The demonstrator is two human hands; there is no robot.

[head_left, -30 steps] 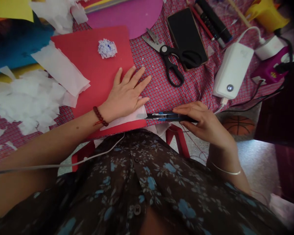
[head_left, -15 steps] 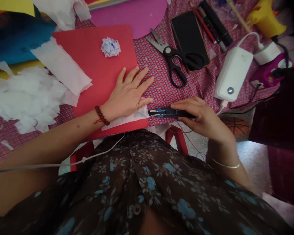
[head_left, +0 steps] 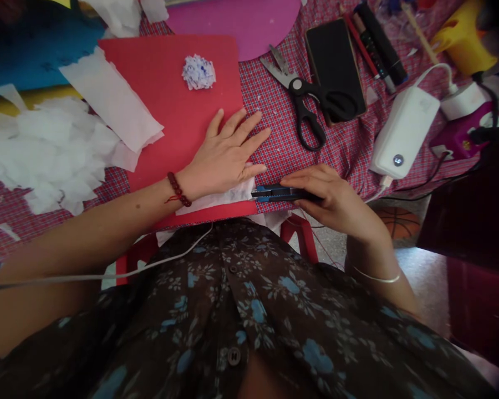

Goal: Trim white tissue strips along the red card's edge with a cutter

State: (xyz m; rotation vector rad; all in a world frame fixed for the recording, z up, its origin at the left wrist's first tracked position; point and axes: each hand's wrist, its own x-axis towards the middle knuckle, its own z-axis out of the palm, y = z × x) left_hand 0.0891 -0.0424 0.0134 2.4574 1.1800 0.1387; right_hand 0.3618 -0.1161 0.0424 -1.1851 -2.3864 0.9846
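My left hand (head_left: pixel 227 158) lies flat and open, fingers spread, on the right edge of a red paper sheet (head_left: pixel 170 105) and on a strip of white tissue (head_left: pixel 218 199) beneath my palm. My right hand (head_left: pixel 332 197) is closed around a black and blue utility knife (head_left: pixel 276 193) at the table's near edge. The knife points left, its tip touching the end of the white strip beside my left thumb. A small crumpled white and blue paper ball (head_left: pixel 198 72) rests near the top of the red sheet.
Black scissors (head_left: pixel 305 105), a dark phone (head_left: pixel 336 69), pens (head_left: pixel 376 47) and a white power bank (head_left: pixel 403 133) with its cable lie on the checked cloth to the right. White tissue scraps (head_left: pixel 54 149) pile at the left. A purple paper disc (head_left: pixel 241 22) sits behind.
My right hand has slid the knife left along the table edge until its tip meets the white strip. My left hand has stayed flat on the red sheet.
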